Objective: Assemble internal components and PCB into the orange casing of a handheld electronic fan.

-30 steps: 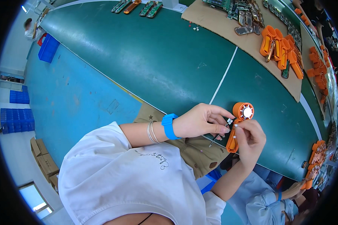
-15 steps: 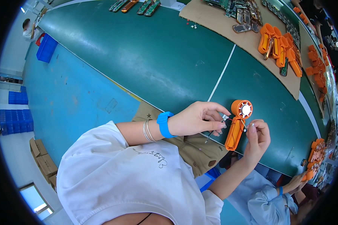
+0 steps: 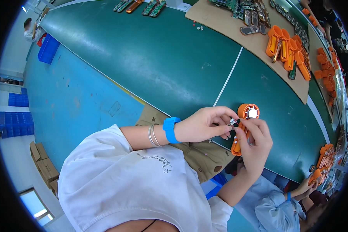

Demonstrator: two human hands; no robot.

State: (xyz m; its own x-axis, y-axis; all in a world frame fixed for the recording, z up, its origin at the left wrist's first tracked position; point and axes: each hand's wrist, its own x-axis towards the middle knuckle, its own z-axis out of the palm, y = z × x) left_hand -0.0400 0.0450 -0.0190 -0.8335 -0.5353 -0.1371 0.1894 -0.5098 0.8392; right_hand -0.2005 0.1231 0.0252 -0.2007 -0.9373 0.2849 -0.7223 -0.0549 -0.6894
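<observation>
An orange handheld fan housing (image 3: pixel 243 109), with a round head and a white centre, lies on the green table. My left hand (image 3: pixel 208 123), with a blue band at the wrist, pinches a small white connector (image 3: pixel 232 121) on thin wires beside the fan's head. Thumb and fingertips of my right hand (image 3: pixel 256 142) are closed together right at that connector, over the fan's handle. What they grip there looks like a thin wire from the fan, but the fingers mostly hide it. Most of the handle is behind my right hand.
Cardboard (image 3: pixel 220 23) at the far right bears circuit boards (image 3: pixel 255 19) and several orange fan housings (image 3: pixel 284 46). More boards (image 3: pixel 154 7) lie at the table's far edge. A co-worker's hands (image 3: pixel 307 187) handle orange parts at the right. A blue bin (image 3: pixel 48 49) stands far left.
My right hand has moved left and up from beside the fan to meet my left hand's fingertips, now covering much of the handle. My left hand has hardly moved.
</observation>
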